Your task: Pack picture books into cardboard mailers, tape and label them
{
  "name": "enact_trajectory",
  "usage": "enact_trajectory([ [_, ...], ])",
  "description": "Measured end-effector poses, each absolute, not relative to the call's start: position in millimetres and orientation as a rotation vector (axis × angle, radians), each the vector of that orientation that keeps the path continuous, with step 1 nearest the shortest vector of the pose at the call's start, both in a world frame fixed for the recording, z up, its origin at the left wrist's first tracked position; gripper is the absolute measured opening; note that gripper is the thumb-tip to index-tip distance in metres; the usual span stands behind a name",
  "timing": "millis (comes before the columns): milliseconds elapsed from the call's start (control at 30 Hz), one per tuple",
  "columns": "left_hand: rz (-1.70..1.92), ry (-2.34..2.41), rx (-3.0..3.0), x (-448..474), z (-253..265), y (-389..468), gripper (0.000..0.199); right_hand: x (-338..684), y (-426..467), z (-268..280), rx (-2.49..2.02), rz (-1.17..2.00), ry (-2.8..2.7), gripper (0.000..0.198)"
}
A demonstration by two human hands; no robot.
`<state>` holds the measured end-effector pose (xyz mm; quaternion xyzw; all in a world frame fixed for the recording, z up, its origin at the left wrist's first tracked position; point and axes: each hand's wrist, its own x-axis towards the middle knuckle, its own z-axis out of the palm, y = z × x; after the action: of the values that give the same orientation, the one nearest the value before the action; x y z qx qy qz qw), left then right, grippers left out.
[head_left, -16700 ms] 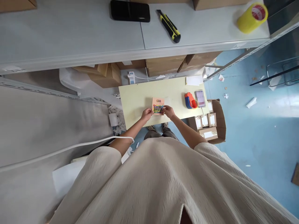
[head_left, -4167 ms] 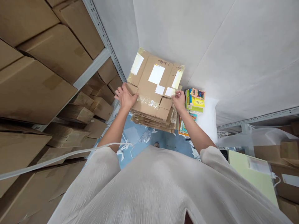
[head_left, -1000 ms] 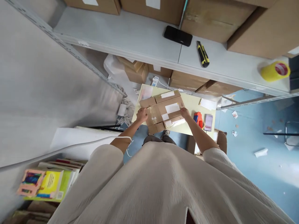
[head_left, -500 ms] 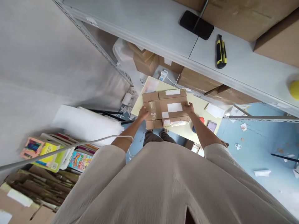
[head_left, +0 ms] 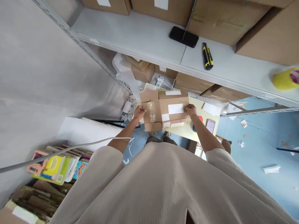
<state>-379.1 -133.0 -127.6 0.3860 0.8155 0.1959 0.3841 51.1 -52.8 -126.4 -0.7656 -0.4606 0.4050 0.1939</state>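
Observation:
A brown cardboard box (head_left: 165, 109), pressed out flat with its end flaps spread to the left, lies over the pale yellow table (head_left: 198, 104). White labels and clear tape show on its surface. My left hand (head_left: 139, 112) grips the left edge at a taped flap, fingers closed on the cardboard. At the opposite edge, my right hand (head_left: 191, 110) pinches the box beside a white label. Just right of that forearm, a red and blue object (head_left: 200, 119) is partly hidden.
On the shelf (head_left: 149, 40) ahead are a black phone (head_left: 183, 36), a yellow and black box cutter (head_left: 207, 56), a yellow tape roll (head_left: 286, 79) and large cartons (head_left: 217, 21). A grey cable (head_left: 77, 145) crosses on the left above stacked books (head_left: 52, 166). Paper scraps (head_left: 271, 169) litter the blue floor.
The view has shifted, showing more of the upper shelf. My hands still hold the cardboard at both edges; its left flaps look spread slightly wider, and my left hand sits a little further left.

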Motion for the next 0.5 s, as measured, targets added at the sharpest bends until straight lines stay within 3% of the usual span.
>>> enact_trajectory([
  [200, 0.577, 1.980, 1.176, -390.3, -96.6, -90.2, 0.029, 56.1, -76.7, -86.3, -2.028, 1.071, -1.027, 0.031],
  [400, 0.774, 1.764, 1.361, -375.9, -72.5, -49.1, 0.021, 61.9, -107.9, -59.1, -1.870, 0.960, -1.019, 0.040],
  [500, 0.831, 1.617, 1.412, -361.0, -62.3, -35.0, 0.028, 56.4, -134.4, -51.9, -1.812, 0.925, -1.002, 0.040],
])
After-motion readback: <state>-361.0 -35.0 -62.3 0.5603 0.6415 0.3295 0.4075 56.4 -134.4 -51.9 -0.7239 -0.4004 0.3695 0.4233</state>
